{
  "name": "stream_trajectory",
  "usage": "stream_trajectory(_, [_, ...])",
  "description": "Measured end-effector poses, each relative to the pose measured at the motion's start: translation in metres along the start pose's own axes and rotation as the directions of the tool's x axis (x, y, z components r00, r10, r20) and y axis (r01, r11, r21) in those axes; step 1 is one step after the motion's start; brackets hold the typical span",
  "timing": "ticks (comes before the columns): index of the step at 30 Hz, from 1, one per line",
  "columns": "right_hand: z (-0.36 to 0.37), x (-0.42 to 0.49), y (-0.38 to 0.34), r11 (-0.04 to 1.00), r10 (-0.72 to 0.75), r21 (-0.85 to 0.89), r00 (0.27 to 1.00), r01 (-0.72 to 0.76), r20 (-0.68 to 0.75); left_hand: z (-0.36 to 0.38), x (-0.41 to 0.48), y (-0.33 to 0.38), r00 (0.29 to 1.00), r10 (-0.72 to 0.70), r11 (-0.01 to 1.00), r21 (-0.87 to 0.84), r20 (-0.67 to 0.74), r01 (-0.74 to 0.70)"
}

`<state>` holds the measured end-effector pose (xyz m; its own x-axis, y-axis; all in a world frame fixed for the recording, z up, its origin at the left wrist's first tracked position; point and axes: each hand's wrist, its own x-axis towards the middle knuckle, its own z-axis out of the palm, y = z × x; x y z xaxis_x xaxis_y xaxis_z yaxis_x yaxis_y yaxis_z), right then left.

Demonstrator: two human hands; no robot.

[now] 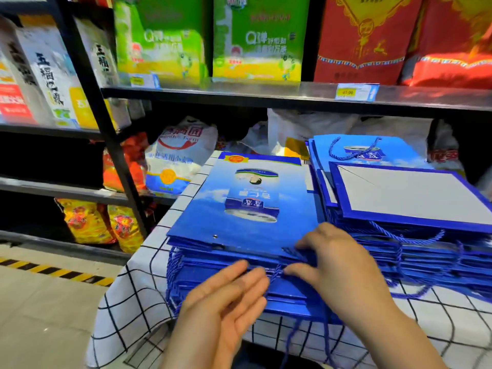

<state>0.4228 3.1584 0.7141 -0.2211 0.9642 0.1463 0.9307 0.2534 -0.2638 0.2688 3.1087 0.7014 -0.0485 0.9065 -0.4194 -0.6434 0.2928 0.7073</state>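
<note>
Checked tablecloth [138, 288], blue bag stack [239, 209] edge pinched by blurred right hand [343, 270]

this is a shop, most likely a grocery store. black metal shelving [266, 95] runs across the view in tiers, and its front edge carries a yellow price label [355, 92] reading 45.00, with a second, blurred label [141, 80] further left. the shelves hold packaged goods in rows: green boxes [162, 38], red gift boxes [364, 41], white rice sacks [48, 73], a flour bag [178, 158] and yellow-and-red bags [87, 222] lower down. yellow-and-black hazard tape [58, 271] marks the floor. in front, a bench [138, 296] under a checked cloth bears stacks of identical blue paper carrier bags [247, 198].
</note>
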Motion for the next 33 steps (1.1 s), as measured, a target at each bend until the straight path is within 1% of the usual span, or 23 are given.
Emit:
stream_trajectory(1, [-0.003, -0.001, -0.001, 0.999, 0.039, -0.003, 0.998, -0.039, -0.049, -0.003, -0.002, -0.001, 0.999, -0.022, 0.998, 0.060, 0.031, 0.020])
stream_trajectory(2, [-0.005, -0.001, -0.003, 0.998, 0.059, 0.002, 0.996, -0.059, -0.063, -0.004, -0.002, -0.002, 0.998, -0.037, 0.992, 0.125, 0.055, 0.030])
stream_trajectory(4, [-0.010, -0.001, -0.004, 0.996, 0.069, 0.053, 0.996, -0.066, -0.056, 0.000, -0.004, -0.003, 0.994, -0.041, 0.958, 0.287, 0.100, 0.011])
stream_trajectory(6, [-0.016, 0.001, -0.001, 0.982, 0.074, 0.178, 0.997, -0.068, -0.029, 0.007, -0.003, -0.002, 0.989, 0.003, 0.891, 0.449, 0.149, -0.071])
stream_trajectory(7, [-0.019, 0.004, 0.000, 0.959, 0.081, 0.273, 0.997, -0.076, -0.006, 0.010, -0.003, -0.001, 0.983, 0.033, 0.849, 0.514, 0.182, -0.124])
stream_trajectory(8, [-0.023, 0.006, 0.001, 0.914, 0.088, 0.397, 0.996, -0.087, 0.016, 0.013, -0.002, 0.000, 0.974, 0.060, 0.809, 0.561, 0.217, -0.175])
stream_trajectory(10, [-0.030, 0.011, -0.002, 0.768, 0.091, 0.631, 0.994, -0.109, 0.061, 0.019, 0.002, 0.000, 0.957, 0.079, 0.738, 0.629, 0.278, -0.243])
stream_trajectory(12, [-0.035, 0.015, -0.006, 0.608, 0.085, 0.784, 0.992, -0.123, 0.089, 0.025, 0.006, -0.002, 0.935, 0.036, 0.666, 0.689, 0.353, -0.286])
stream_trajectory(15, [-0.038, 0.019, -0.010, 0.410, 0.113, 0.902, 0.989, -0.135, 0.096, 0.032, 0.012, -0.004, 0.890, -0.025, 0.605, 0.715, 0.456, -0.350])
stream_trajectory(17, [-0.036, 0.020, -0.009, 0.336, 0.182, 0.931, 0.980, -0.140, 0.081, 0.034, 0.014, 0.004, 0.889, 0.001, 0.602, 0.710, 0.458, -0.366])
stream_trajectory(18, [-0.035, 0.020, -0.008, 0.336, 0.226, 0.931, 0.972, -0.141, 0.066, 0.035, 0.015, 0.011, 0.893, 0.050, 0.631, 0.679, 0.448, -0.376])
stream_trajectory(19, [-0.033, 0.018, -0.006, 0.374, 0.249, 0.916, 0.967, -0.142, 0.048, 0.037, 0.017, 0.020, 0.893, 0.108, 0.675, 0.627, 0.438, -0.389])
stream_trajectory(20, [-0.033, 0.015, -0.005, 0.455, 0.228, 0.878, 0.973, -0.145, 0.042, 0.040, 0.018, 0.029, 0.890, 0.159, 0.734, 0.551, 0.428, -0.396])
stream_trajectory(21, [-0.032, 0.011, -0.004, 0.549, 0.147, 0.824, 0.986, -0.142, 0.072, 0.042, 0.020, 0.038, 0.887, 0.190, 0.795, 0.463, 0.422, -0.391])
stream_trajectory(22, [-0.032, 0.006, -0.007, 0.629, 0.029, 0.765, 0.988, -0.137, 0.154, 0.045, 0.023, 0.044, 0.887, 0.199, 0.850, 0.377, 0.416, -0.367])
stream_trajectory(23, [-0.031, 0.002, -0.010, 0.689, -0.091, 0.713, 0.961, -0.130, 0.263, 0.047, 0.026, 0.049, 0.894, 0.185, 0.899, 0.297, 0.408, -0.322])
stream_trajectory(24, [-0.029, -0.001, -0.014, 0.729, -0.181, 0.674, 0.916, -0.120, 0.359, 0.049, 0.029, 0.053, 0.905, 0.160, 0.936, 0.230, 0.393, -0.266])
stream_trajectory(25, [-0.026, -0.003, -0.017, 0.749, -0.231, 0.654, 0.883, -0.106, 0.408, 0.051, 0.032, 0.056, 0.914, 0.133, 0.959, 0.182, 0.382, -0.216])
stream_trajectory(26, [-0.023, -0.003, -0.019, 0.746, -0.251, 0.658, 0.871, -0.103, 0.422, 0.052, 0.035, 0.058, 0.918, 0.110, 0.973, 0.145, 0.381, -0.177])
stream_trajectory(28, [-0.022, 0.000, -0.023, 0.670, -0.231, 0.728, 0.893, -0.142, 0.386, 0.051, 0.040, 0.061, 0.917, 0.086, 0.976, 0.154, 0.389, -0.157])
stream_trajectory(30, [-0.025, 0.007, -0.024, 0.544, -0.143, 0.820, 0.943, -0.179, 0.301, 0.045, 0.043, 0.061, 0.921, 0.099, 0.932, 0.289, 0.377, -0.218])
stream_trajectory(32, [-0.031, 0.017, -0.025, 0.432, -0.044, 0.884, 0.974, -0.180, 0.220, 0.036, 0.044, 0.062, 0.928, 0.117, 0.831, 0.476, 0.355, -0.287])
stream_trajectory(33, [-0.033, 0.024, -0.025, 0.392, -0.006, 0.904, 0.982, -0.172, 0.189, 0.031, 0.044, 0.063, 0.930, 0.116, 0.775, 0.554, 0.348, -0.304])
